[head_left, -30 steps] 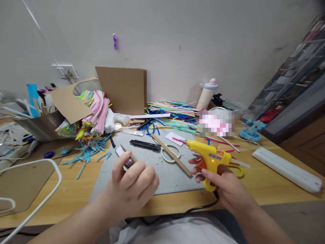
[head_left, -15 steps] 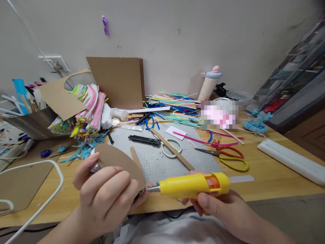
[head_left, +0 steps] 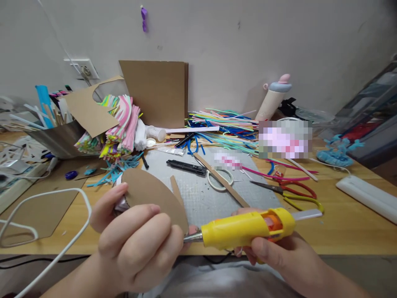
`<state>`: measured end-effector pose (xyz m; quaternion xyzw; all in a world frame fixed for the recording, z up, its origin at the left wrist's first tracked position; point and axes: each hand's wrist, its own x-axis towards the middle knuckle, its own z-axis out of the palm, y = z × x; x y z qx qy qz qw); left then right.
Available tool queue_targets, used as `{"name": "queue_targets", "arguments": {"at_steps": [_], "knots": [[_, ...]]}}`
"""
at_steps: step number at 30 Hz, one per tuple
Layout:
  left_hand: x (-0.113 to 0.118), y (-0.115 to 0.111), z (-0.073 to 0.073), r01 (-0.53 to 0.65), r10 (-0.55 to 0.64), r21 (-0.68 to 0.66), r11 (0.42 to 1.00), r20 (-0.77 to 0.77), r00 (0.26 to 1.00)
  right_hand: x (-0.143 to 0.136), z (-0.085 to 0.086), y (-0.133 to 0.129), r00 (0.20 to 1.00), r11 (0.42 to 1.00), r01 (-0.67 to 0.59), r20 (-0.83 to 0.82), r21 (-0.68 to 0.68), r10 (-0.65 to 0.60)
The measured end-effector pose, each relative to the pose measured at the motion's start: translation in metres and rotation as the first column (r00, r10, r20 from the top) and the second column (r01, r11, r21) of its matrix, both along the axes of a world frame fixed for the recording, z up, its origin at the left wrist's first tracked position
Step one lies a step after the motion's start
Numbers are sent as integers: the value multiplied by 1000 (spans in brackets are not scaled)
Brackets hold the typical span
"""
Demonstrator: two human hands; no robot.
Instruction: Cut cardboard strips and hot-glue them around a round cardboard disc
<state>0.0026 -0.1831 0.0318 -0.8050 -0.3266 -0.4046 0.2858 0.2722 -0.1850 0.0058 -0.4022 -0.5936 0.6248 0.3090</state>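
Observation:
My left hand (head_left: 139, 244) is closed on a curved-edged piece of brown cardboard (head_left: 151, 194), tilted over the table; something pale and crinkled shows along its left edge. My right hand (head_left: 279, 256) grips a yellow hot glue gun (head_left: 235, 229) with a clear glue stick (head_left: 307, 214) poking out of its back. The metal nozzle (head_left: 194, 237) points left at the cardboard's lower right edge, close to my left fingers. Whether the tip touches the cardboard is hidden behind those fingers.
On the grey cutting mat (head_left: 198, 203) lie a black utility knife (head_left: 186, 167), a tape roll (head_left: 211, 182) and a cardboard strip (head_left: 228, 186). Scissors (head_left: 288, 192) rest to the right. Bundled pipe cleaners (head_left: 120, 124) and cardboard sheets (head_left: 155, 95) stand behind. A white cable (head_left: 83, 203) loops at left.
The view has swung, so the table's things sit further right in the picture. The glue gun's back end is tilted slightly higher. Both hands keep their holds.

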Motion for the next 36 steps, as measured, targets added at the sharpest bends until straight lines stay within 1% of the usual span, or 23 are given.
{"name": "queue_targets", "arguments": {"at_steps": [1, 2, 3, 7, 10, 12, 15, 18, 22, 25, 27, 30, 31, 32, 33, 35, 36], "knots": [[2, 0, 2, 14, -6, 74, 997, -111, 994, 1, 0, 0, 1000, 1000, 8, 12, 6, -8], [4, 0, 3, 25, -3, 116, 993, -185, 983, 1, 1, 1, 1000, 1000, 18, 24, 7, -18], [5, 0, 4, 27, -2, 119, 993, -202, 979, 1, 1, 1, 999, 1000, 29, 36, 4, -29], [8, 0, 2, 66, -46, 101, 993, -191, 981, 1, 3, -1, 995, 997, 64, 77, -52, -59], [7, 1, 1, 67, -52, 81, 994, -178, 983, 0, 3, -2, 994, 988, 87, 76, -125, -78], [5, 2, 1, 96, -80, 73, 993, -193, 978, 0, 3, -2, 994, 984, 91, 72, -156, -81], [1, 3, 3, 158, -139, 53, 986, -252, 958, 0, 2, -2, 992, 978, 105, 88, -181, -90], [0, 4, 4, 162, -145, 46, 986, -260, 955, 0, 2, -2, 991, 977, 121, 80, -174, -109], [1, 4, 4, 132, -109, 77, 988, -248, 962, -2, 2, -2, 992, 984, 122, 30, -131, -119], [0, 4, 4, 138, -111, 92, 986, -253, 961, 0, 2, -1, 996, 993, 86, 21, -81, -84], [-2, 4, 3, 136, -111, 87, 987, -247, 963, 4, 1, 0, 998, 999, 41, 44, 1, -41], [-3, 5, 3, 141, -120, 71, 987, -246, 962, 11, -1, -2, 993, 980, -18, 117, 197, -5], [-2, 5, 3, 140, -119, 74, 987, -239, 964, 12, -2, -2, 992, 972, -4, 120, 237, -25], [-1, 5, 3, 138, -115, 82, 987, -233, 966, 12, -3, -2, 993, 969, 43, 95, 242, -68], [0, 5, 3, 129, -106, 89, 988, -229, 968, 12, -4, 0, 991, 971, 114, 39, 212, -125], [2, 6, 2, 115, -89, 110, 987, -213, 973, 11, -6, 7, 955, 960, 273, -139, 64, -262], [2, 7, 0, 83, -73, 63, 995, -147, 986, 12, -8, 12, 915, 943, 331, -231, -37, -330]]}}
